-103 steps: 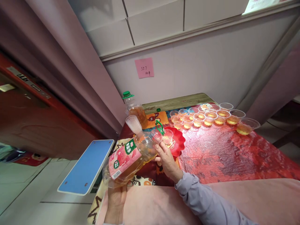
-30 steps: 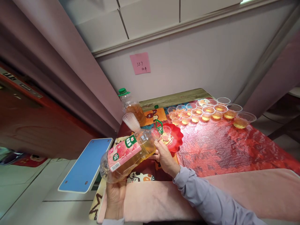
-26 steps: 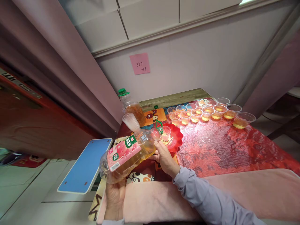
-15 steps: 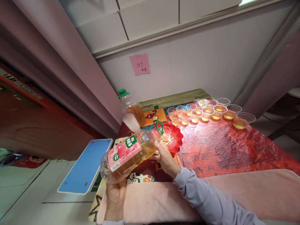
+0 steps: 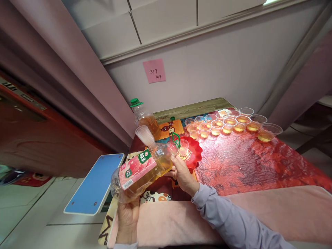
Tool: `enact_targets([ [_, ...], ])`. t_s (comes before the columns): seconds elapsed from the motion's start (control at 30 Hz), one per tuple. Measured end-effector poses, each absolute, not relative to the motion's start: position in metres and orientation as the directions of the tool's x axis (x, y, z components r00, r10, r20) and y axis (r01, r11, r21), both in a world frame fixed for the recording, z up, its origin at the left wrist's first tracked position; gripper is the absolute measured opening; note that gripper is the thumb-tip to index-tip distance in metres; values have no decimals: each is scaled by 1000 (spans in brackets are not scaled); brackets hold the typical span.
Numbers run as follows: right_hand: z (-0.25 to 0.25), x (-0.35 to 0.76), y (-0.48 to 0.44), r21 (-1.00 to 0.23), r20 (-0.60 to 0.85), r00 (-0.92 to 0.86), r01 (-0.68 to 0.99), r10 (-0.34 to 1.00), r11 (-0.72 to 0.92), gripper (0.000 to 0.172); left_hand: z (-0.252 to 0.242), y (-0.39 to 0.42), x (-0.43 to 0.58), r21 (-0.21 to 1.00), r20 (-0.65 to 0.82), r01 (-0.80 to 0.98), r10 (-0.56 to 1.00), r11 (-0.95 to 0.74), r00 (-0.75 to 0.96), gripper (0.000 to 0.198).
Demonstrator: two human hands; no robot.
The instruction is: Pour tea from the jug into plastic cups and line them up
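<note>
My left hand [image 5: 127, 217] grips the base of a large plastic bottle [image 5: 141, 170] with a pink label, half full of amber drink. The bottle is tilted, its mouth over a small clear cup [image 5: 183, 148] standing on a red scalloped plate [image 5: 195, 155]. My right hand [image 5: 182, 174] curls under the bottle's neck and supports it. A green cap ring [image 5: 176, 140] hangs at the bottle's mouth. The cup holds a little amber liquid.
A row of several small clear cups [image 5: 228, 124] with amber drink lines the table's far side on a red glossy cloth [image 5: 246, 162]. A second bottle with a green cap [image 5: 145, 119] and a stack of empty cups [image 5: 145, 135] stand left. A blue stool [image 5: 95, 183] is beside the table.
Hands and bottle have held the same tilted pose over the cup; the bottle's base rose slightly since the earliest frame. Only the camera view has shifted a little.
</note>
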State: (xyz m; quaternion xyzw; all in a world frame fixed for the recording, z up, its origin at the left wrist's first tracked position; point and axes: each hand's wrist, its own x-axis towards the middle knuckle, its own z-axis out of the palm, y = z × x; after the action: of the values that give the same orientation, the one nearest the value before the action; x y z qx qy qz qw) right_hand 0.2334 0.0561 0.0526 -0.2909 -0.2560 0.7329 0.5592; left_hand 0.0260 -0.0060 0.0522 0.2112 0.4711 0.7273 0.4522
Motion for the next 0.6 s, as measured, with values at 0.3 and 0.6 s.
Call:
enact_targets([
  [0.3,47,231,59,-696,-147,-210,-673,967,-252,63,41,-3,12,832,-220,-540,817,-129,-533,66],
  [0.6,54,233,58,-688,-151,-221,-677,964,-263,63,42,-4,14,831,-185,-544,866,-114,-464,75],
])
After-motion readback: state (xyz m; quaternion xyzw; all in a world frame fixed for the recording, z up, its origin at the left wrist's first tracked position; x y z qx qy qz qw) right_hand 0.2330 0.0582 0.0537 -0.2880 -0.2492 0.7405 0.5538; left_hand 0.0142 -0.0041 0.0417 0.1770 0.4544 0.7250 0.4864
